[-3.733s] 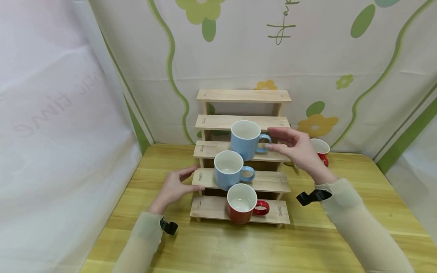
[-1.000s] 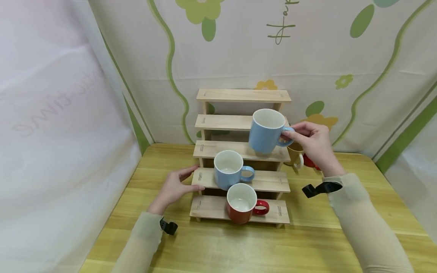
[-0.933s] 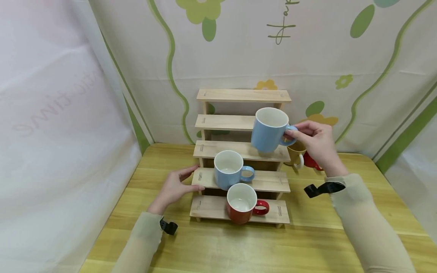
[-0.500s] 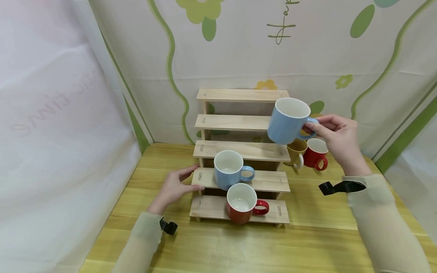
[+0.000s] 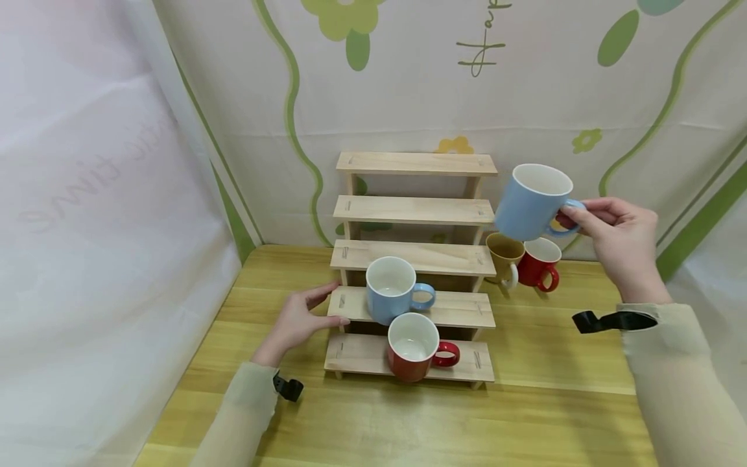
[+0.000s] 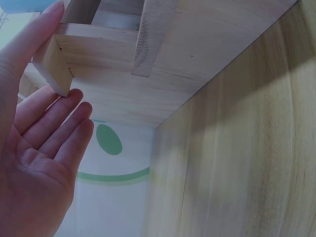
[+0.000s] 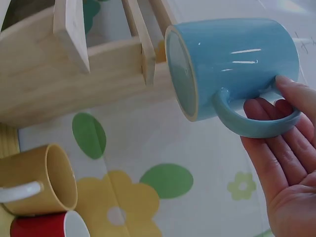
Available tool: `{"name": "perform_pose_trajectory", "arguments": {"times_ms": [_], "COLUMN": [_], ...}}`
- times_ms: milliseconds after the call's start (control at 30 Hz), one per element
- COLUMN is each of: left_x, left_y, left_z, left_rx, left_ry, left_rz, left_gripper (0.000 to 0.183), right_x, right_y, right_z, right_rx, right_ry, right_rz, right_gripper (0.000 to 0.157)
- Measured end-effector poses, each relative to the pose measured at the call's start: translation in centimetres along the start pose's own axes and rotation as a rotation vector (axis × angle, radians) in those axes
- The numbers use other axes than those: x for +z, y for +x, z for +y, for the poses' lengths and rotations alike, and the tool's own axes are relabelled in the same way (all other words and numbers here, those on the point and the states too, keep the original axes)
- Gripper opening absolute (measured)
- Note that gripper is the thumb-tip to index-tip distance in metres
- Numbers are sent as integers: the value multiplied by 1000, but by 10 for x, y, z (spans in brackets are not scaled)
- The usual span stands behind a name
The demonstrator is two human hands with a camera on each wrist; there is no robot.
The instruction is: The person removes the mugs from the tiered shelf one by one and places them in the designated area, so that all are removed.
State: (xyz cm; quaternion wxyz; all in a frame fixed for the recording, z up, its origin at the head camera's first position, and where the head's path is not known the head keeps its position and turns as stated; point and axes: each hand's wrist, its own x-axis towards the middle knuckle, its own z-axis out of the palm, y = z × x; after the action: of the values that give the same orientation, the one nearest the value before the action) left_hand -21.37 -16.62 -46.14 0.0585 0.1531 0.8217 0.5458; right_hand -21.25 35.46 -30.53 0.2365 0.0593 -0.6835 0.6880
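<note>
In the head view my right hand (image 5: 624,240) pinches the handle of a light blue mug (image 5: 532,204), held up in the air to the right of the stepped wooden rack (image 5: 414,257). Seen from the right wrist, the mug (image 7: 234,69) lies sideways in the frame, its base facing the rack, with fingers through the handle loop. My left hand (image 5: 297,324) spans the left end of the second-lowest shelf, thumb at the front edge, fingertips at the back corner. On that shelf sits another light blue mug (image 5: 390,292). A red mug (image 5: 411,350) occupies the lowest shelf.
Beside the rack on the right stand a mustard-yellow mug (image 5: 504,256) with a white handle and a red mug (image 5: 538,263). All rests on a wooden table (image 5: 373,425). A printed cloth (image 5: 408,97) hangs behind, another white cloth (image 5: 117,194) at left.
The light blue mug, first standing on the middle shelf with my right hand at its handle, has been lifted and carried right, off the rack. My left hand has stayed put.
</note>
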Motion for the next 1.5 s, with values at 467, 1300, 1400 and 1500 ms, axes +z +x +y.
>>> {"name": "perform_pose_trajectory", "arguments": {"times_ms": [467,1300,1400,1500], "left_x": [0,0,0,0], "left_y": [2,1,2,2], "left_z": [-1,0,0,0], "left_rx": [-2,-10,-6,-4], "left_ry": [12,12,14,13], "left_rz": [12,10,10,11], "left_gripper": [87,86,86,86], "right_x": [-38,-115,-121,-125], "right_y": [-4,-14,-17,-20], "right_z": [10,65,77,87], "right_rx": [-4,198,243,284], "right_ry": [36,9,-30,-77], "right_rz": [276,622,644,662], "right_gripper": [33,34,31,28]}}
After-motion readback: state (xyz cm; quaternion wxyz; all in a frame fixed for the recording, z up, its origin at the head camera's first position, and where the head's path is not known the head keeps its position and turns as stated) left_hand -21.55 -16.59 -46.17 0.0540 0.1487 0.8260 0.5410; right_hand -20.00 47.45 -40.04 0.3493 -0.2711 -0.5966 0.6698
